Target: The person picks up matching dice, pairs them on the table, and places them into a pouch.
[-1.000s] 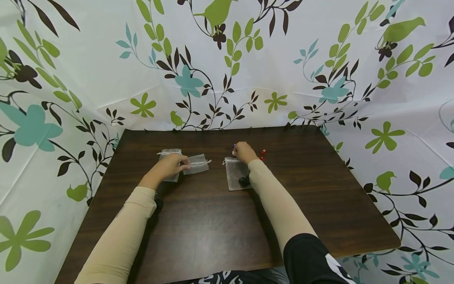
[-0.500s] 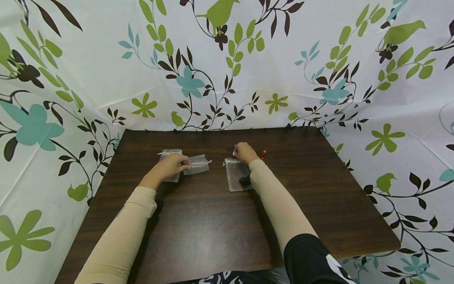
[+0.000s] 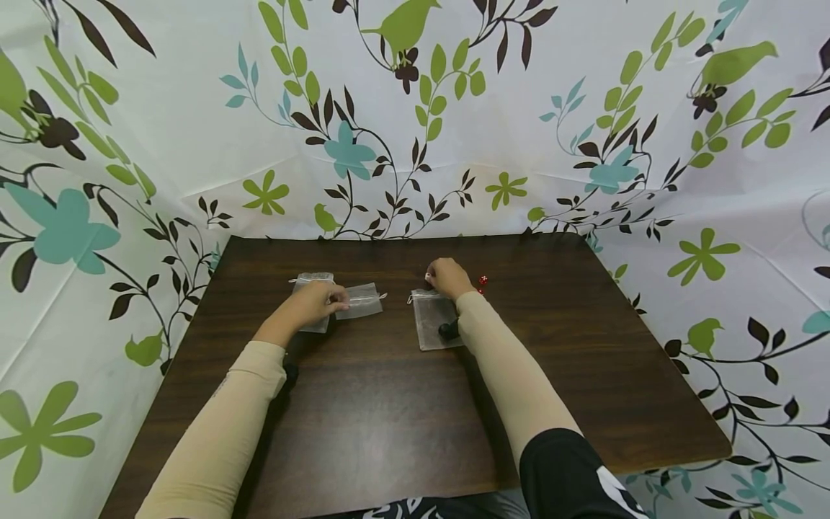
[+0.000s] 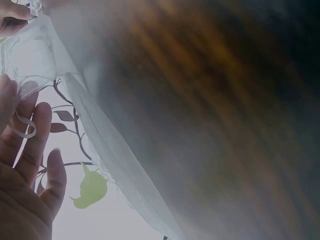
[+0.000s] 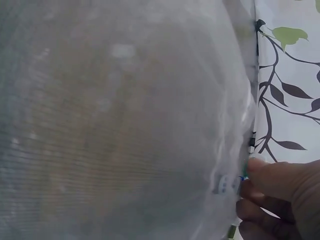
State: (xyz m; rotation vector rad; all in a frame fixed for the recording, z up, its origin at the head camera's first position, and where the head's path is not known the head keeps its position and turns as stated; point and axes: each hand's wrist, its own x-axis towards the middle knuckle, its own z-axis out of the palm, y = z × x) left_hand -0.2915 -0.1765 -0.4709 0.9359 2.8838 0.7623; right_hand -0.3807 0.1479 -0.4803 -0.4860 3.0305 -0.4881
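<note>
In the head view my left hand (image 3: 318, 299) rests over a sheer drawstring pouch (image 3: 314, 325) at the left of the table. Its thumb and fingers pinch the edge of a second sheer pouch (image 3: 362, 301), whose cord loop (image 4: 24, 129) hangs by the fingers in the left wrist view. My right hand (image 3: 449, 277) is bent down just beyond a third sheer pouch (image 3: 433, 324). Its fingertips pinch a small die, mostly hidden by the fingers. A white die (image 5: 223, 184) with dark dots shows through the mesh beside them. Red dice (image 3: 483, 280) lie right of that hand.
The dark wooden table (image 3: 382, 418) reaches back to a patterned white cloth (image 3: 454, 144) hanging behind it. A black wrist camera (image 3: 448, 331) sits under the right wrist, over the third pouch.
A blue spot beside the right fingertips has gone out of sight, and that hand has lifted very slightly. The left hand and pouches stay where they were; the head view shifts a little.
</note>
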